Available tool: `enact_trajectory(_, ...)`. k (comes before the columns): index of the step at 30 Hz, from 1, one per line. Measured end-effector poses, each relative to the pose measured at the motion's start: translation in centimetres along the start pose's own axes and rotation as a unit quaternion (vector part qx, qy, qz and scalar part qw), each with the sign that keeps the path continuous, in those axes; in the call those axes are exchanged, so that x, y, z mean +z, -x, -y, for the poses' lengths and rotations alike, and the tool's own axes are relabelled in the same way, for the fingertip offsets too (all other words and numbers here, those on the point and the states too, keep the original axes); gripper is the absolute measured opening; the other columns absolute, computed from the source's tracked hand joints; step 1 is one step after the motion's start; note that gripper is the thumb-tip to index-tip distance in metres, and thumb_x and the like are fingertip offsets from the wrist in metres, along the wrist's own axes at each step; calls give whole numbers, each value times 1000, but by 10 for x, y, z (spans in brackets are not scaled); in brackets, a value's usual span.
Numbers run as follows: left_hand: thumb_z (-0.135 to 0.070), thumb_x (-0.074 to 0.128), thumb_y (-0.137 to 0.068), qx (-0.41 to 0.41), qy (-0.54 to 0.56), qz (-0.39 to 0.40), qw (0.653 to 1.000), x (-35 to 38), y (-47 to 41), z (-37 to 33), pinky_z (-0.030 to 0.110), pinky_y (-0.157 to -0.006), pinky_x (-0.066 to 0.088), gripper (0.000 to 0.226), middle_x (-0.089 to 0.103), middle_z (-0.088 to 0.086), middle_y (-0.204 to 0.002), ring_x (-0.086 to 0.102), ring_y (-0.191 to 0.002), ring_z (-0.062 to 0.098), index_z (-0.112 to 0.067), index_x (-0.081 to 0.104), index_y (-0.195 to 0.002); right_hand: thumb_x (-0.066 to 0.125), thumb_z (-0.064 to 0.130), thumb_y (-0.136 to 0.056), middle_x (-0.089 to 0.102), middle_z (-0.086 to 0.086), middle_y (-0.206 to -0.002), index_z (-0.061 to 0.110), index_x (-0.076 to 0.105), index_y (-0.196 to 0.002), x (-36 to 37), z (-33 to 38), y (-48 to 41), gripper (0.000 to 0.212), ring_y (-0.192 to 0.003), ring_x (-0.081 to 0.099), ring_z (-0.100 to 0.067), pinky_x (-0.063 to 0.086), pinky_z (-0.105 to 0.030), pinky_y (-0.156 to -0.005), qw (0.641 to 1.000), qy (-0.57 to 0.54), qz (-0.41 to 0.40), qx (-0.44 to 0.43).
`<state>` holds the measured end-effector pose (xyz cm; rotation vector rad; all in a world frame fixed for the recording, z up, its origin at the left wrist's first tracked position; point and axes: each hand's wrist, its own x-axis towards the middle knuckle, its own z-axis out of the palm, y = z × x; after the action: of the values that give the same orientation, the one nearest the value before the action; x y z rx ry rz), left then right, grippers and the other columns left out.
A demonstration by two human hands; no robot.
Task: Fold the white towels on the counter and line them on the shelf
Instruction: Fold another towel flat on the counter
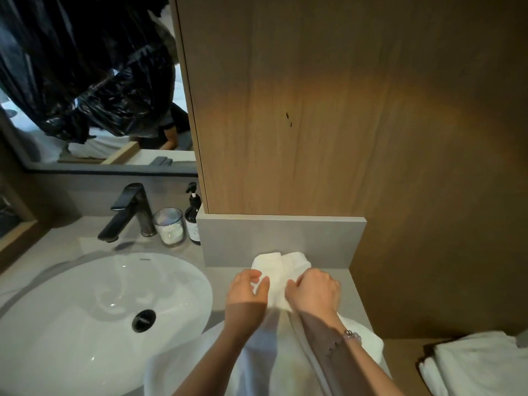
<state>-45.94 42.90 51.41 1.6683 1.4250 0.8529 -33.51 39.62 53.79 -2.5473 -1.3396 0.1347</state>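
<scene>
Both hands work on a white towel (281,270) lying on the grey counter (353,284), at its back edge against the low grey upstand (281,238). The left hand (247,294) pinches the towel's left side between thumb and curled fingers. The right hand (314,290) is closed in a loose fist on the towel's right side; a bracelet (351,334) sits on that wrist. The hands stand close together, a strip of cloth between them. The towel's near end runs under the forearms and hangs over the counter's front edge (folds there are in shadow). A white basin (85,304) occupies the counter's left part, with a dark tap (128,212), a glass jar (169,226) and a pump bottle (193,215) along the back edge. More white towels (480,364) lie on a lower surface at the right.
</scene>
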Motion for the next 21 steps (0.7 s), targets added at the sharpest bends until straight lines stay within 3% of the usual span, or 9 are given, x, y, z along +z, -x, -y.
enact_trajectory(3, -22, 44, -97, -61, 75, 34, 995, 3, 12, -2, 31, -84, 42, 21, 56, -2, -83, 57, -89, 25, -21, 52, -78, 54, 33, -82, 67, -5, -108, 14, 65, -99, -1, 2, -4, 27, -105, 61, -25, 42, -29, -86, 998, -32, 42, 16)
enact_trajectory(5, -22, 41, -99, -82, 90, 36, 992, 4, 17, 2, 37, -88, 44, 25, 56, 0, -83, 57, -89, 28, -21, 50, -76, 57, 29, -79, 67, -2, -108, 16, 66, -99, 0, 1, -5, 25, -106, 61, -24, 43, -27, -85, 996, -46, 69, 23)
enact_trajectory(7, -21, 40, -100, -101, 120, 30, 987, 0, 18, 1, 35, -81, 46, 25, 56, 3, -82, 59, -85, 28, -19, 51, -78, 58, 27, -78, 68, 1, -103, 18, 68, -94, 1, 3, -4, 21, -102, 62, -22, 42, -24, -80, 993, -72, 90, 28)
enact_trajectory(9, -18, 40, -100, -135, 174, 26, 975, -5, 16, -1, 27, -68, 46, 23, 55, 6, -83, 58, -76, 24, -17, 51, -80, 59, 27, -78, 69, 8, -81, 22, 68, -71, 2, 2, -1, 13, -90, 64, -22, 44, -25, -75, 984, -145, 97, 42)
enact_trajectory(10, -17, 39, -100, -147, 194, 21, 970, -7, 16, -2, 25, -63, 44, 22, 54, 8, -84, 58, -73, 23, -16, 51, -81, 60, 26, -79, 63, 13, -63, 25, 64, -56, 1, 1, 1, 23, -80, 62, -22, 46, -26, -74, 973, -202, 98, 51)
enact_trajectory(12, -17, 38, -100, -157, 205, 16, 966, -10, 14, -6, 23, -58, 40, 19, 54, 8, -88, 57, -71, 20, -14, 51, -87, 65, 27, -79, 52, 16, -47, 27, 57, -44, 0, -2, 5, 36, -70, 55, -19, 48, -31, -76, 945, -311, 84, 51)
enact_trajectory(15, -19, 41, -99, -151, 200, 17, 968, -16, 9, -17, 22, -59, 39, 14, 55, 7, -94, 54, -72, 16, -9, 51, -100, 65, 20, -84, 56, 13, -59, 26, 57, -57, -7, -2, 14, 29, -68, 53, -10, 43, -27, -69, 905, -416, 88, -10)
enact_trajectory(18, -35, 56, -90, -127, 209, 28, 969, -22, 5, -33, 32, -80, 48, 35, 59, 5, -98, 59, -86, 18, -7, 51, -111, 60, 7, -87, 55, 13, -58, 19, 56, -64, -15, 5, 22, 26, -62, 48, -6, 36, -23, -66, 826, -544, 134, -61)
enact_trajectory(21, -31, 60, -90, -96, 191, 26, 976, -27, 6, -47, 33, -94, 45, 40, 58, 4, -107, 58, -103, 21, -13, 45, -122, 58, 15, -85, 48, 2, -65, 14, 51, -69, -18, 13, 28, 17, -67, 41, -13, 33, -28, -68, 757, -625, 176, -70)
